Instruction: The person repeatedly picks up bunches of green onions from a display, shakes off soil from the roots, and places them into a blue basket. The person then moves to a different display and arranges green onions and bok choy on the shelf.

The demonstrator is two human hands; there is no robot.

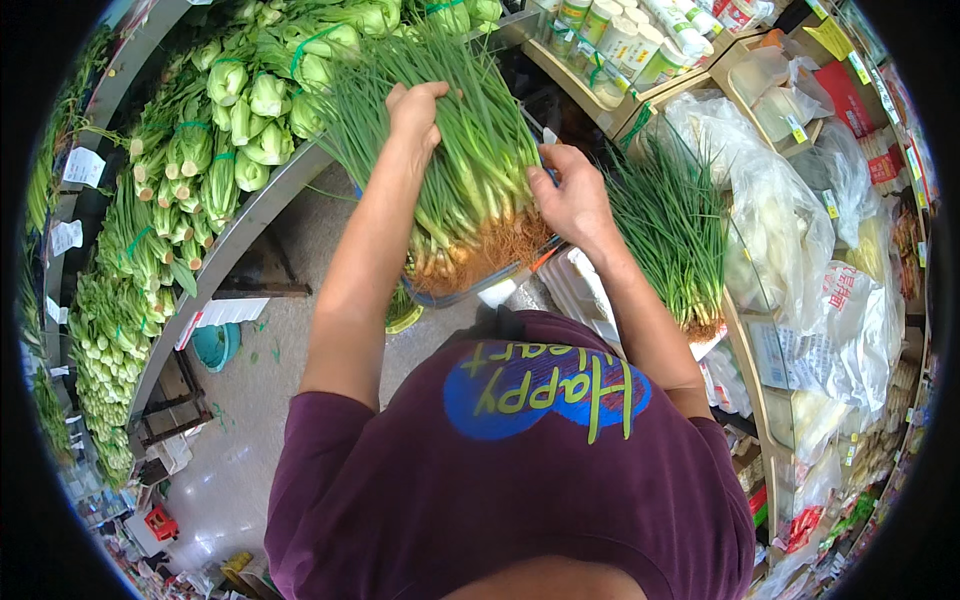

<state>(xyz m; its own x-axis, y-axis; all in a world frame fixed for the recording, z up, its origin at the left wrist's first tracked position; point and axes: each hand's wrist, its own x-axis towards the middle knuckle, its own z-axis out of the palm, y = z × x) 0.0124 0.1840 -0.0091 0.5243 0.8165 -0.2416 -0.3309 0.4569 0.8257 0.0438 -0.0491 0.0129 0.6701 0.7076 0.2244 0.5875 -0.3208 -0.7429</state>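
Note:
A large bundle of spring onions [457, 172] with brown roots lies in front of me. It rests in a blue-rimmed tray or crate [480, 289], mostly hidden beneath it. My left hand [415, 114] is closed around leaves in the upper part of the bundle, with some fingers buried in the greens. At the bundle's right edge, above the roots, is my right hand [576, 193]. Its thumb and forefinger are close together, and whether anything is pinched between them is unclear. A second bunch of spring onions [671, 232] stands to the right of my right forearm.
Bundled leafy greens [247, 112] fill a metal-edged rack [247, 202] curving along the left. Wooden shelves on the right carry plastic-bagged goods [780, 217] and canisters [619, 37]. A white plastic box [577, 289] sits below my right forearm. A teal basin [216, 346] is on the floor.

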